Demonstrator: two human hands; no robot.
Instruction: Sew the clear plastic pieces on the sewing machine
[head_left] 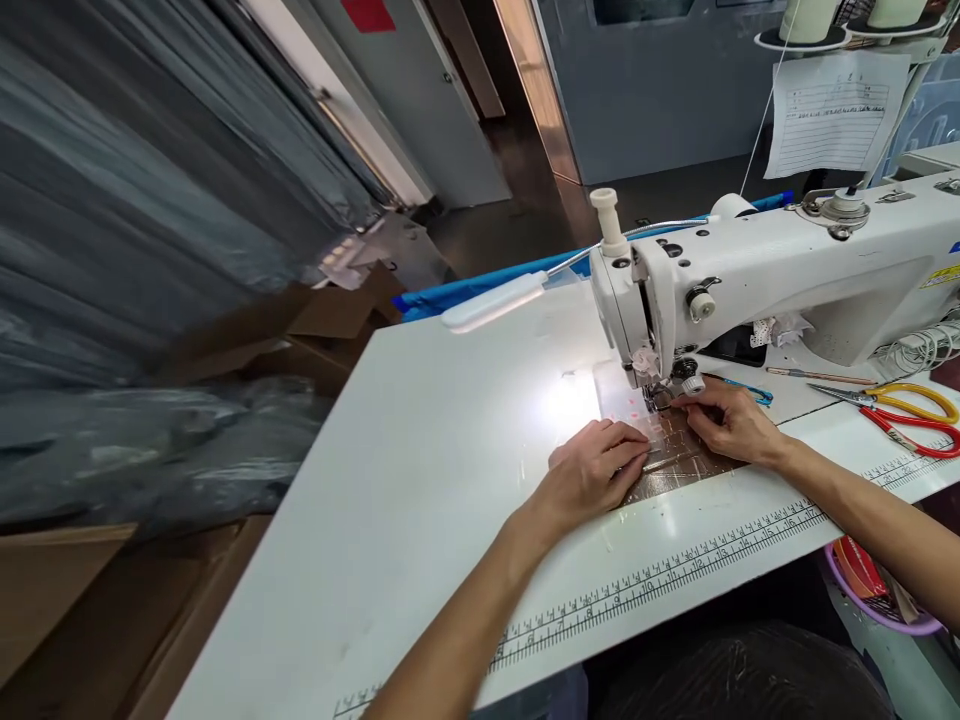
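A white sewing machine [750, 280] stands on the table, its presser foot [654, 396] low over the metal plate [679, 470]. Under and left of the foot lies a thin, whitish, see-through piece [619, 392] with pink marks. My left hand [600, 462] rests on its near edge, fingers stretched out, fingertips pressing down; the thumb is hidden. My right hand [727, 420] is right beside the presser foot, thumb and forefinger pinched together. What is between them, if anything, is too small to make out.
A lit lamp [495, 303] on a bendy neck shines onto the white table [420, 480]. Red-handled scissors [911, 430], a yellow-handled pair [919, 400] and blue tweezers [757, 393] lie at the right. A ruler strip [660, 578] follows the front edge. Cardboard boxes [330, 320] stand left.
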